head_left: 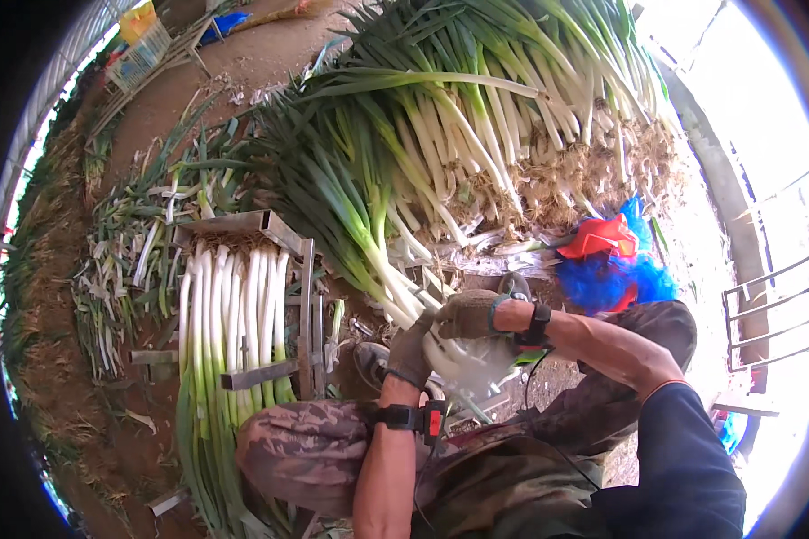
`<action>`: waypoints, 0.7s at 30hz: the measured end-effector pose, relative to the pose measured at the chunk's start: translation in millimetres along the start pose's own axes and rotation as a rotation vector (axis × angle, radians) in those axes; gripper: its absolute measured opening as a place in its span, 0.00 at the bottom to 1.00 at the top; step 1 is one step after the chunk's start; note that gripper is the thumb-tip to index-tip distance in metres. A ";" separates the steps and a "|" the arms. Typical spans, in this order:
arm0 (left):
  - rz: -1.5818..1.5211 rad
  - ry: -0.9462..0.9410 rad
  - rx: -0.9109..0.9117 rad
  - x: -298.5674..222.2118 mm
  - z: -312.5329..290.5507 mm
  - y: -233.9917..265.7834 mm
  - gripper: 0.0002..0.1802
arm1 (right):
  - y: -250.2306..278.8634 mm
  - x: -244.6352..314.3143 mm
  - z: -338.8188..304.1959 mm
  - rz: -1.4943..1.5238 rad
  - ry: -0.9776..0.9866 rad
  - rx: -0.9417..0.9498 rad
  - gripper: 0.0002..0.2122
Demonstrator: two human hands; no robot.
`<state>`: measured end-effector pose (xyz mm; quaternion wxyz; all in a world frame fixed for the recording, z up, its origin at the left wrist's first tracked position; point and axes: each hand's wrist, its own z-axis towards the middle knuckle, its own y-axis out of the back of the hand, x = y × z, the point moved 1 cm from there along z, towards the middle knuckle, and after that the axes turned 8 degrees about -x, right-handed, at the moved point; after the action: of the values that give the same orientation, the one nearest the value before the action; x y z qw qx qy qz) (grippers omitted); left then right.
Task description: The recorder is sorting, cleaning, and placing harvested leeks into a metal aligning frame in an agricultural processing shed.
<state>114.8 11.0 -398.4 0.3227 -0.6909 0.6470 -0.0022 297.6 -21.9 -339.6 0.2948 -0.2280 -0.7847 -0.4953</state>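
Note:
My left hand [411, 356], in a dark work glove, is closed around long green onions [394, 286] between my knees. My gloved right hand [470, 314] is closed on the same stalks, right beside the left one. Their green leaves slant up and away to the left. Below my hands the pale lower ends [463, 370] are smeared by motion. To the left, a row of clean white green onions [243, 305] lies in a metal rack [307, 314], roots at the far end and leaves toward me.
A big heap of untrimmed green onions [476, 117] with soil-covered roots spreads beyond my hands. Stripped leaves [139, 251] litter the ground at left. Red and blue plastic material [616, 260] lies near my right knee. A crate [139, 56] stands at far left, a metal frame [773, 314] at right.

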 end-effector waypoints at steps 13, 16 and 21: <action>1.437 -0.880 0.428 -66.1 -273.8 -22.2 0.17 | 1.1 170.4 -51.2 -0.298 0.785 -0.574 0.30; 1.502 -0.757 0.439 -86.5 -305.1 -18.4 0.18 | 7.3 196.0 -69.2 -0.236 0.758 -0.634 0.28; 0.659 -0.579 0.255 -155.8 -315.7 -28.2 0.23 | 62.7 214.6 -93.8 0.593 0.545 -0.718 0.20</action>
<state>-18.1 9.3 -71.2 0.5564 -0.3749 0.7100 0.2141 205.6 -67.8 -120.1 0.5186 -0.3894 -0.3632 -0.6690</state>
